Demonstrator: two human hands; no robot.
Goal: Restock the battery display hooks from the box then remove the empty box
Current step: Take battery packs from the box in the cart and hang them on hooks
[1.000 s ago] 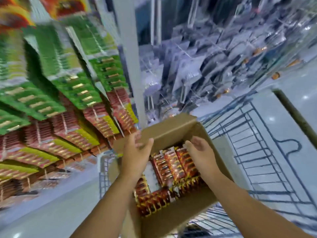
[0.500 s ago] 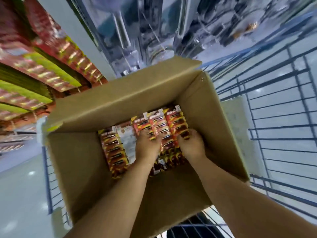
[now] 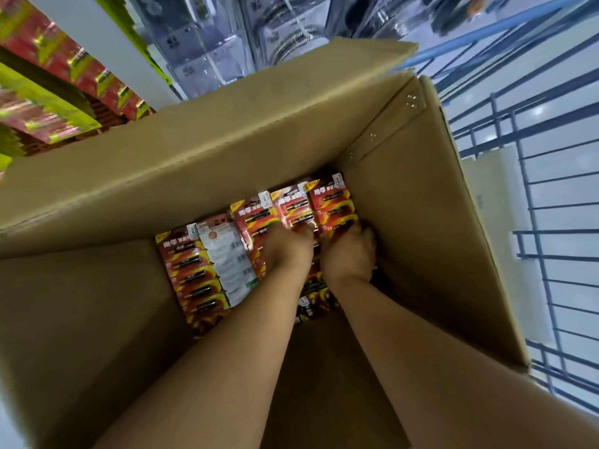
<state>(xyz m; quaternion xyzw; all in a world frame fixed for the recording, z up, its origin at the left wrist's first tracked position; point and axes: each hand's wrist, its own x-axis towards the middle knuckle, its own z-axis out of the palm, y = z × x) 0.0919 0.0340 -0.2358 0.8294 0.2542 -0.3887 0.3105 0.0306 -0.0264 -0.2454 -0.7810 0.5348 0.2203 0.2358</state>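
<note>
Cardboard fills most of the view: a large open box is seen from above, its far flap tilted up toward the shelving and its right wall rising steeply beside a dark wire cart. Staples are seen along the seam at the box's far right corner. Beyond the far flap, a display of red and yellow-green carded packs is hung at the upper left, blurred, and clear-packaged goods are hung to its right behind a pale upright post. Pale floor is visible through the cart bars on the right.

Both forearms are reached deep into the box from the near edge. At the bottom, red battery packs are laid in rows across the floor of the box, printed faces up, and one pack is turned over so that its white back shows.

The left hand is lowered onto the packs near the middle of the far row, its fingers bent down against a pack; whether that pack is actually gripped cannot be told, since the fingertips are hidden. The right hand is placed just beside it, close to the right wall of the box, with its fingers curled over the edge of the rightmost packs; how firmly they are held cannot be told either. The two hands are almost touching.
</note>
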